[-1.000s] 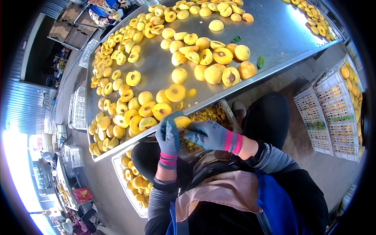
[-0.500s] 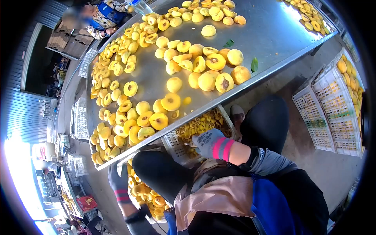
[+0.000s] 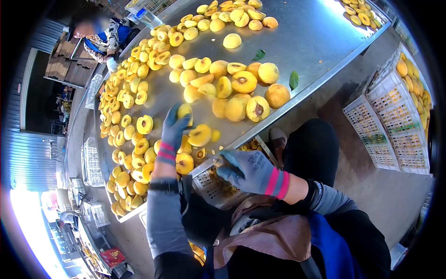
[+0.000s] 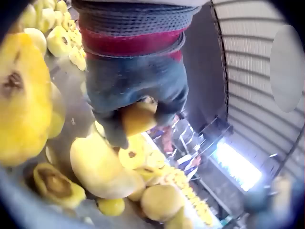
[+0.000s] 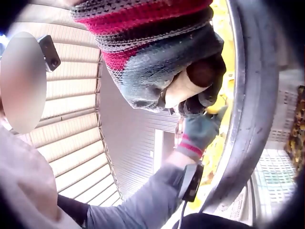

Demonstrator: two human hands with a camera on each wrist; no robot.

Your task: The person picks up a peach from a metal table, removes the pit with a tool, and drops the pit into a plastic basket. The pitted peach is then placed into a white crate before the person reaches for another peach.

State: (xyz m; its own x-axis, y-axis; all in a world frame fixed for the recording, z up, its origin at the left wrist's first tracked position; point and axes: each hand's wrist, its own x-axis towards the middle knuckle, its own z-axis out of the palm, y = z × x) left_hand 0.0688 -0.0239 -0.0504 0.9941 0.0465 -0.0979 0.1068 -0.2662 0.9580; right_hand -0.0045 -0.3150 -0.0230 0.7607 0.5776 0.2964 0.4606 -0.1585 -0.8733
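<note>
My left hand [image 3: 173, 132] reaches over the metal table [image 3: 311, 51] and grips a yellow peach [image 3: 184, 113]. In the left wrist view this peach [image 4: 138, 118] shows between the curled fingers and thumb. Close below it lies a cut peach half [image 3: 200, 135]. Near the table's front edge, my right hand [image 3: 253, 172] grips a tool by its pale, round handle [image 5: 187, 88]; the tool's working end is hidden. Several halves with brown hollows, such as one peach half [image 3: 258, 109], lie to the right of the left hand.
Under the table edge stands a white crate [image 3: 209, 188] with yellow scraps in it. Stacked white crates [image 3: 388, 125] of peaches stand at the right. A person [image 3: 102, 44] works at the table's far left, near a bottle [image 3: 148, 18]. Green leaves [image 3: 293, 80] lie on the table.
The hands were together at a peach piece by the table edge. The left hand then dropped to the lower-left crate and now is up over the table, gripping a peach. The right hand keeps near the edge.
</note>
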